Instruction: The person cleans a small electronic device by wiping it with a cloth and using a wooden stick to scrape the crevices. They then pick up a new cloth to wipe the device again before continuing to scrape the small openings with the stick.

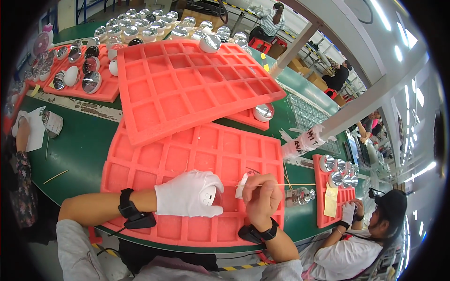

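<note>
My left hand (179, 195), in a white glove, is closed round a small rounded white device (206, 196) with a dark slot on its face. It holds the device over a red foam tray (108, 180) divided into square compartments. Just to the right, my bare right hand (262, 199) pinches a thin wooden stick (300, 184) that points sideways. A scrap of white cloth (242, 186) shows at the stick's left end, close to the fingers. Whether the cloth is wrapped round the stick or only held against it, I cannot tell.
A second foam tray (154, 91) lies tilted across the far side, with mirrored domes (150, 33) behind it. A glass bottle (300, 196) stands right; another bottle (51, 122) stands left near a loose stick (56, 176). A white post (337, 114) rises at right. Co-workers sit on both sides.
</note>
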`<action>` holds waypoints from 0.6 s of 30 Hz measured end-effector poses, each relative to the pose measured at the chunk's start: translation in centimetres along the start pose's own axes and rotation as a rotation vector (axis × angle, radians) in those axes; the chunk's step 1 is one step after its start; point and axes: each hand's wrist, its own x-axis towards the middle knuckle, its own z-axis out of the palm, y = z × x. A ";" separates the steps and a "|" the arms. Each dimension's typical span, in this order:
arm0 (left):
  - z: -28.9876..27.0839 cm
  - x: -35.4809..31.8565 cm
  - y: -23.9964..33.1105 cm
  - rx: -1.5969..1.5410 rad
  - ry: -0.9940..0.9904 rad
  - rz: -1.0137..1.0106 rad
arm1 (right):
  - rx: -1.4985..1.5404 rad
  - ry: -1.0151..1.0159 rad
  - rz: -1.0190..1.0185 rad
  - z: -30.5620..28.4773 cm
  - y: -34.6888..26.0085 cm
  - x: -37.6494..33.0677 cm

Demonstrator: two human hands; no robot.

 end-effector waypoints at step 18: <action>-0.5 -0.3 -0.9 -0.345 0.251 0.006 | -0.067 -0.184 0.315 1.1 -0.4 1.1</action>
